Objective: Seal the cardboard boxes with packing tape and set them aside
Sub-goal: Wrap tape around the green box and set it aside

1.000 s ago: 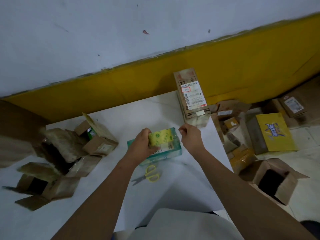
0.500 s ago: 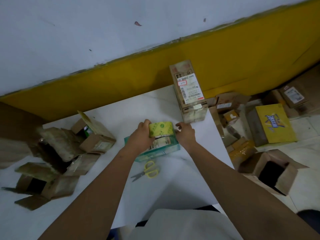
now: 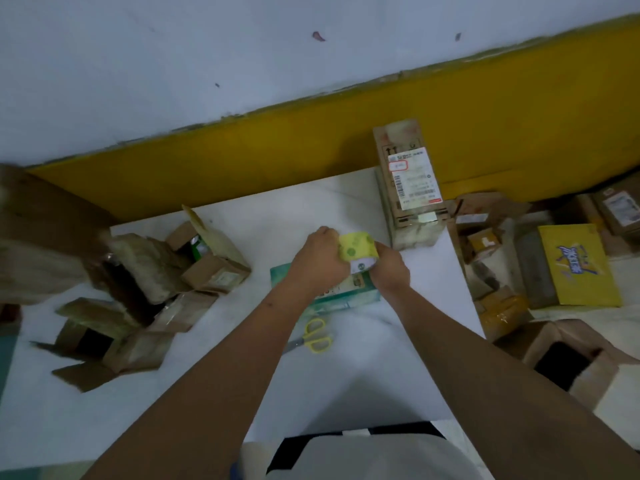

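The yellow tape roll is held just above the teal box, which lies flat on the white surface in front of the person. The left hand has its fingers curled round the roll's left side. The right hand curls its fingers onto the right side, by the pale core. Whether they already pinch the loose tape end is hidden.

The roll looks light and stiff, so it is best gripped across its rim with the free end drawn off by fingertip. The film is probably slick on the back, sticky underneath and apt to fold on itself. The box seems light, thin-walled carton that would skid or dent under a hard press, so it wants steadying by its long edges. Yellow-handled scissors lie just beside it, nearer the person. A tall labelled cardboard box stands at the far right.
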A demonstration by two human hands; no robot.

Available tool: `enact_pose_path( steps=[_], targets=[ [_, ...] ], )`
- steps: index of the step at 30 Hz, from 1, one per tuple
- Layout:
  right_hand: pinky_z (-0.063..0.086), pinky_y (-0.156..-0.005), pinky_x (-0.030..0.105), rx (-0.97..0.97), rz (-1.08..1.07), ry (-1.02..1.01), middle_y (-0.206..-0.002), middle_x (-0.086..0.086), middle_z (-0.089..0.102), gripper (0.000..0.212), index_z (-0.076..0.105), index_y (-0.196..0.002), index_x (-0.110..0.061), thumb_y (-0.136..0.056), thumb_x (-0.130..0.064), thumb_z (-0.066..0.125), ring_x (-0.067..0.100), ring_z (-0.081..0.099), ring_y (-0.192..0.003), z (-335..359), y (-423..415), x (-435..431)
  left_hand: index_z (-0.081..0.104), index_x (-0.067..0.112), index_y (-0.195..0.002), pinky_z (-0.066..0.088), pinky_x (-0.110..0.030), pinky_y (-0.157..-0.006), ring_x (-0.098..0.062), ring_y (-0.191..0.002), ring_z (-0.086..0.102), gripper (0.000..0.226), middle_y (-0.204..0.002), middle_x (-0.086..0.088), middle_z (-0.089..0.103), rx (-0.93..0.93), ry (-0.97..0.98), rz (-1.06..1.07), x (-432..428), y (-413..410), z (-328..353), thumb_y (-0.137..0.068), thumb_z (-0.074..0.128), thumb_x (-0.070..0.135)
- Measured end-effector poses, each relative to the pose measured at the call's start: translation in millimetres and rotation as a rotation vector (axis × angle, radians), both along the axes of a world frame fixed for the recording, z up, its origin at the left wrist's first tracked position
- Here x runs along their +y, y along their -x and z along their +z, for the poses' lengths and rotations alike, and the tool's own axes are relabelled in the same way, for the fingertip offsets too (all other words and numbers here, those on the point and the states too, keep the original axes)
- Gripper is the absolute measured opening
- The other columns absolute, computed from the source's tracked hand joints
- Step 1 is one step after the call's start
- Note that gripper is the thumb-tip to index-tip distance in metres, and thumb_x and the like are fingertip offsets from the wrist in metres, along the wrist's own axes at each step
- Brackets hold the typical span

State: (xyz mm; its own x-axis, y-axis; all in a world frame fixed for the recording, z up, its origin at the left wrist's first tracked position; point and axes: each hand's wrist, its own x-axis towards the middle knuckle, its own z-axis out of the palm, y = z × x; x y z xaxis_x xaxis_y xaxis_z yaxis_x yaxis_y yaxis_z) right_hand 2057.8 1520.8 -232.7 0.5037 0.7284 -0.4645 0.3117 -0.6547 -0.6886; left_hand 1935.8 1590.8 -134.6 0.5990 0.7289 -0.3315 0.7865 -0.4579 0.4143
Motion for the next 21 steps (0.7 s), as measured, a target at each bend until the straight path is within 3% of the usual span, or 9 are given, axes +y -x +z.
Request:
enact_pose_path(
  steps=[2,4,6,8,12,17,21],
  targets=[
    [0.044,-0.094,0.037,-0.161,0.085,0.024,-0.121,0.009,0.065,0.039,0.06,-0.127,-0.023,-0.097,-0.04,0.042,0.031,0.059,-0.114,2.4,2.0,-0.8,0.051,0.008,-0.092,0.033,-0.028,-0.067,-0.027,-0.095,0.054,0.022,-0.095,-0.006,0.05,-0.058,-0.001,-0.012,-5.9,-1.3,7.0,-0.078,0.066,0.016],
    [0.045,-0.087,0.037,-0.303,0.095,0.035,-0.112,0.01,0.067,0.037,0.061,-0.121,-0.02,-0.104,-0.036,0.033,0.032,0.061,-0.108,3.1,6.3,-0.7,0.05,0.014,-0.093,0.032,-0.028,-0.064,-0.023,-0.086,0.056,0.027,-0.087,0.0,0.051,-0.053,-0.021,-0.032,-3.3,9.9,16.5,-0.079,0.07,0.025],
    [0.044,-0.078,0.036,-0.393,0.099,0.048,-0.105,0.013,0.068,0.046,0.063,-0.113,-0.015,-0.106,-0.036,0.022,0.034,0.062,-0.1,3.4,8.6,0.8,0.045,0.021,-0.091,0.033,-0.03,-0.063,-0.02,-0.078,0.053,0.037,-0.085,0.002,0.054,0.009,-0.094,-0.083,7.4,32.9,27.4,-0.079,0.072,0.043],
    [0.042,-0.074,0.036,-0.447,0.104,0.04,-0.099,0.014,0.068,0.051,0.063,-0.107,-0.011,-0.107,-0.036,0.019,0.035,0.063,-0.094,5.9,10.0,1.8,0.043,0.022,-0.092,0.037,-0.031,-0.062,-0.026,-0.083,0.059,0.034,-0.09,-0.003,0.06,0.128,-0.199,-0.184,16.4,61.0,33.5,-0.082,0.069,0.041],
    [0.044,-0.075,0.038,-0.507,0.123,0.042,-0.095,0.017,0.069,0.052,0.063,-0.099,-0.008,-0.106,-0.036,0.02,0.037,0.064,-0.09,5.5,13.8,-0.1,0.049,0.019,-0.1,0.035,-0.029,-0.059,-0.025,-0.08,0.061,0.036,-0.088,-0.001,0.061,0.223,-0.308,-0.251,21.8,113.0,33.2,-0.082,0.065,0.046],
    [0.037,-0.073,0.035,-0.463,0.117,0.071,-0.101,0.016,0.068,0.052,0.062,-0.111,-0.01,-0.107,-0.036,0.017,0.036,0.063,-0.096,8.1,14.1,4.7,0.06,0.014,-0.091,0.038,-0.028,-0.05,-0.028,-0.053,0.06,0.043,-0.067,-0.005,0.062,0.296,-0.48,-0.368,35.5,156.0,9.3,-0.07,0.076,0.048],
    [0.037,-0.073,0.036,-0.467,0.105,0.092,-0.101,0.017,0.067,0.054,0.061,-0.114,-0.011,-0.106,-0.038,0.016,0.036,0.063,-0.096,9.8,14.5,2.9,0.059,0.007,-0.115,0.045,-0.036,-0.06,-0.034,-0.07,0.063,0.054,-0.085,-0.015,0.065,0.33,-0.402,-0.338,37.3,161.5,-22.4,-0.08,0.072,0.046]
  ],
)
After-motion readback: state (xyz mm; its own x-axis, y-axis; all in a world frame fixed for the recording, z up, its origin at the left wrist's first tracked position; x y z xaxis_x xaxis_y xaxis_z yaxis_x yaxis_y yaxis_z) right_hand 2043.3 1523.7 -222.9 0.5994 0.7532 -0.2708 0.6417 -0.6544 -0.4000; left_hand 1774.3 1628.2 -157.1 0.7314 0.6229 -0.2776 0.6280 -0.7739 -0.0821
